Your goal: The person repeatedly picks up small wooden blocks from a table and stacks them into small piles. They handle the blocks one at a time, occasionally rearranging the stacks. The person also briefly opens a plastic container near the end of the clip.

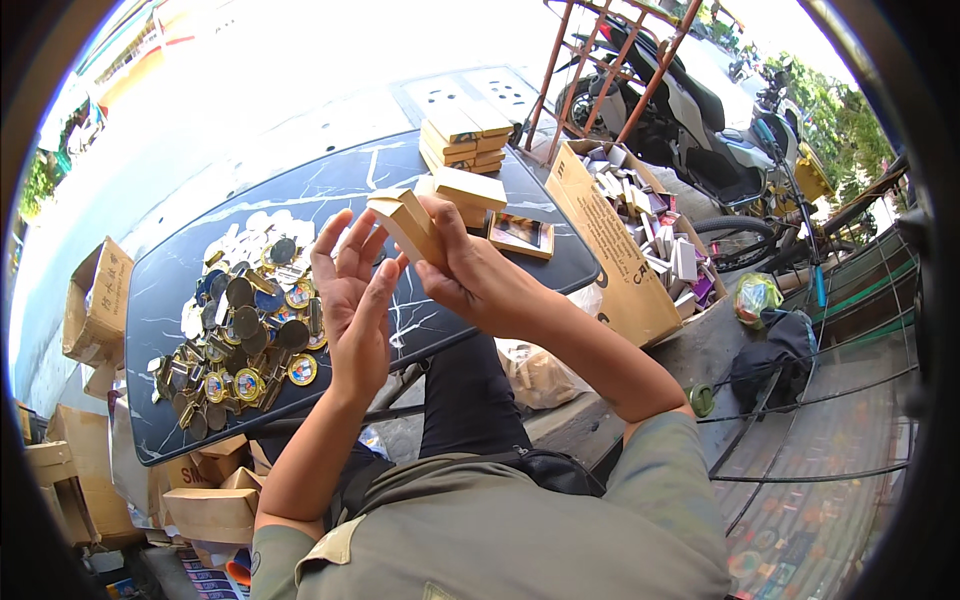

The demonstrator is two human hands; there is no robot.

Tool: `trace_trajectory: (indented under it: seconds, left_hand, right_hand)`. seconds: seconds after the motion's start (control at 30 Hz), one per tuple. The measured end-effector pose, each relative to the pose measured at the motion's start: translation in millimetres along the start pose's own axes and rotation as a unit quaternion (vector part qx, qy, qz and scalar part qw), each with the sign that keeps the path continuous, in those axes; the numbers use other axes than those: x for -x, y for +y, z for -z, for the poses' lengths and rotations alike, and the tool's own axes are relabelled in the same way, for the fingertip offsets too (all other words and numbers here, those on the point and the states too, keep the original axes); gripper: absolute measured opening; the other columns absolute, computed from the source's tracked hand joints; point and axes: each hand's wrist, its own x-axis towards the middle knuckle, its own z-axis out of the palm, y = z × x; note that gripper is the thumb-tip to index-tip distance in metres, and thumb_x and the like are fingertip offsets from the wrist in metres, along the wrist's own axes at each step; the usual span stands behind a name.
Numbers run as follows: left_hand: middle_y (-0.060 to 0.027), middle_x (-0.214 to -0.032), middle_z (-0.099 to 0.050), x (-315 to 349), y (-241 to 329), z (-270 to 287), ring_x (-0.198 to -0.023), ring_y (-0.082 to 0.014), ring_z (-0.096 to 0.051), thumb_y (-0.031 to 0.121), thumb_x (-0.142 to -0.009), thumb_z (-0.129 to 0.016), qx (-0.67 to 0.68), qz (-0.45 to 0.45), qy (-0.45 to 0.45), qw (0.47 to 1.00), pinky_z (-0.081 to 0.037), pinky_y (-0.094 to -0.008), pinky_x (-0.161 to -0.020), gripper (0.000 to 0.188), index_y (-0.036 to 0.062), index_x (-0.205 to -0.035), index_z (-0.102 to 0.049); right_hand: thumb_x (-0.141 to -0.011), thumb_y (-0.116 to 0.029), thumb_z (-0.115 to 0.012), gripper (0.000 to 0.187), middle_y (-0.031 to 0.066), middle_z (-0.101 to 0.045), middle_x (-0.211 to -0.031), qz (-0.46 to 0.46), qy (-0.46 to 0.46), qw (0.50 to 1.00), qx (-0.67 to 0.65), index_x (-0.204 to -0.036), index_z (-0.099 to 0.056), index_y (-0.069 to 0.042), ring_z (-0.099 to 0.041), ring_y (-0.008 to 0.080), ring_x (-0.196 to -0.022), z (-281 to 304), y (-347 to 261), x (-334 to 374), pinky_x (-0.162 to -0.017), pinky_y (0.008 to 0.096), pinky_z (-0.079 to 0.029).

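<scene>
Right hand (450, 250) grasping the box (418, 230), fingers wrapped round its side; left hand (350, 300) open, fingers loosely curled, just beside the box, contact cannot be told; box is up in front of the body, above the counter (330, 185), not set down; its inside is hidden, so filled or not cannot be told.

Progress looks partway; near stack (470, 188) and far stack (462, 140) sit on the counter, likely the handled ones; picture box (522, 234) lies flat beside the near stack; left over, by the look of it: big loose heap (250, 335) of discs and metal pieces, plus a carton (600, 240) of jumbled packs (655, 215), beside the counter.
</scene>
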Motion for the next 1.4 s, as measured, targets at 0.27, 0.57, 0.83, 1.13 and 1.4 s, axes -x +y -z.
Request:
trace_trajectory:
  seconds: [0.27, 0.57, 0.83, 1.13, 1.4]
  left_hand:
    - [-0.0081, -0.114, -0.063, -14.2, -8.3, 29.0, -0.104, -0.0132, -0.064, 0.003, -0.094, -0.069, -0.147, -0.093, -0.042, 0.984, -0.061, -0.0282, -0.082, 0.029, 0.0010, -0.120, -0.055]
    - [-0.0113, -0.121, -0.064, 4.3, -2.1, 14.6, -0.112, -0.0156, -0.062, 0.001, -0.093, -0.068, -0.093, 0.007, -0.080, 0.992, -0.058, -0.0267, -0.087, 0.055, -0.0028, -0.143, -0.046]
    - [-0.0108, -0.124, -0.061, 84.9, -25.1, -6.6, -0.103, -0.0205, -0.065, 0.020, -0.091, -0.074, -0.133, 0.098, -0.286, 0.944, -0.053, -0.0338, -0.090, 0.053, 0.0044, -0.137, -0.052]
    - [-0.0126, -0.088, -0.065, 143.0, -86.2, -12.8, -0.087, -0.0300, -0.067, 0.044, -0.089, -0.073, -0.266, 0.155, -0.654, 0.691, -0.055, -0.0387, -0.079, 0.043, 0.0030, -0.102, -0.072]
    - [-0.0243, -0.091, -0.071, 177.1, -123.1, -20.4, -0.089, -0.0401, -0.069, 0.026, -0.086, -0.073, -0.275, 0.096, -0.697, 0.655, -0.055, -0.0449, -0.084, 0.039, -0.0062, -0.106, -0.068]
  right_hand:
    - [-0.098, -0.012, -0.060, 0.039, 0.0171, -0.057, -0.118, 0.065, 0.045, 0.996, 0.036, -0.136, -0.056, -0.002, -0.063, 0.0275, -0.103, 19.9, -17.4, 21.3, -0.089, 0.0366, -0.052]
    - [-0.089, 0.000, -0.069, 0.021, 0.0095, -0.073, -0.095, 0.142, 0.177, 0.971, 0.077, -0.109, -0.075, -0.008, -0.070, 0.0221, -0.088, 19.6, -12.4, 18.1, -0.078, 0.0333, -0.054]
    - [-0.093, -0.010, -0.050, 0.018, 0.0156, -0.066, -0.105, 0.083, 0.265, 0.921, 0.274, -0.109, -0.057, -0.006, -0.059, 0.0353, -0.103, 67.6, -6.1, -2.7, -0.089, 0.0484, -0.044]
    - [-0.058, -0.096, -0.060, 0.130, 0.0307, -0.045, -0.146, -0.298, 0.095, 0.898, 0.309, -0.152, -0.031, -0.011, -0.049, 0.0425, -0.135, 114.1, 58.3, 33.2, -0.111, 0.0454, -0.041]
    - [-0.067, -0.079, -0.072, 0.103, 0.0218, -0.047, -0.143, -0.231, 0.054, 0.883, 0.406, -0.144, -0.050, -0.014, -0.048, 0.0376, -0.134, 88.0, 94.7, 37.5, -0.111, 0.0437, -0.041]
